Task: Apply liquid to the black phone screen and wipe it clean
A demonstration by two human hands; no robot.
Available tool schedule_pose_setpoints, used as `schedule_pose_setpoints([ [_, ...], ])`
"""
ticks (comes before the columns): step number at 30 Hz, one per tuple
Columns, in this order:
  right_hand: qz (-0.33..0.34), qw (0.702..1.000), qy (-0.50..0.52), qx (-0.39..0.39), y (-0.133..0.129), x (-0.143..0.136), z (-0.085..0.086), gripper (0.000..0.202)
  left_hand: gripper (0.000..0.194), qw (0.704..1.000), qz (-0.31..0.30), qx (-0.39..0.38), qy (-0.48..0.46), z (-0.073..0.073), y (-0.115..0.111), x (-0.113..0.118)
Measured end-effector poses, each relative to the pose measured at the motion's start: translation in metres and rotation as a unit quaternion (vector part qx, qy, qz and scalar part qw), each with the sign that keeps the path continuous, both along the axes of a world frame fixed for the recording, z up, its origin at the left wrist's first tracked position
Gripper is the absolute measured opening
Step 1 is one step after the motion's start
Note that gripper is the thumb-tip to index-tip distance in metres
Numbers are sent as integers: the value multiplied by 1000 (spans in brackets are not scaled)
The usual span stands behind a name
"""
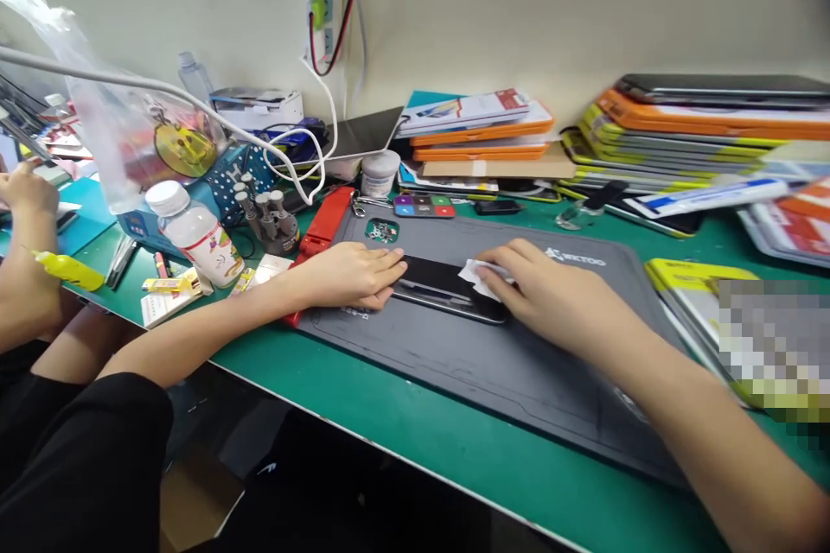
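A black smartphone (437, 289) lies face up on the grey work mat (421, 354), with light reflected along its screen. My left hand (356, 274) grips the phone's left end, fingers over the top and thumb at the near edge. At the right end, my right hand (538, 281) pinches a crumpled white wipe (476, 273) and rests it on the glass. Small metal screws (382, 231) lie in a recess of the mat behind my left hand. A red strap-like tool (328, 229) lies along the mat's left edge.
A white-capped bottle (194, 233) and a screwdriver stand (269, 216) are to the left. Stacked orange boxes (480, 138) and yellow-edged packs (680, 151) line the wall. A white cable (194, 104) crosses overhead. Another person's hand (29, 190) is at far left.
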State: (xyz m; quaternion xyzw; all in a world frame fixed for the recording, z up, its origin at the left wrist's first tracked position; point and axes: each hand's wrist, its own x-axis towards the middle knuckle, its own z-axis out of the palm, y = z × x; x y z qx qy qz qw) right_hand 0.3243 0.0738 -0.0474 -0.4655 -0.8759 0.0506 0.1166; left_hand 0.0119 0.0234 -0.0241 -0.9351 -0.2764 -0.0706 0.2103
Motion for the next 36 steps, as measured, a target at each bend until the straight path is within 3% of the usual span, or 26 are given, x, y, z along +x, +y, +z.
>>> schedule_pose_setpoints([
  [9, -4, 999, -32, 2, -6, -5, 19, 35, 41, 1000, -24, -6, -14, 5, 6, -3],
  [18, -7, 1000, -30, 0, -6, -6, 22, 36, 39, 1000, -26, 13, 6, 9, 7, -4],
  [29, 21, 1000, 3, 2, 2, 9, 23, 29, 41, 1000, -18, -20, 5, 14, 8, -4],
  [36, 7, 1000, 5, -9, 14, 35, 31, 23, 40, 1000, -12, -9, 14, 15, 7, -4],
])
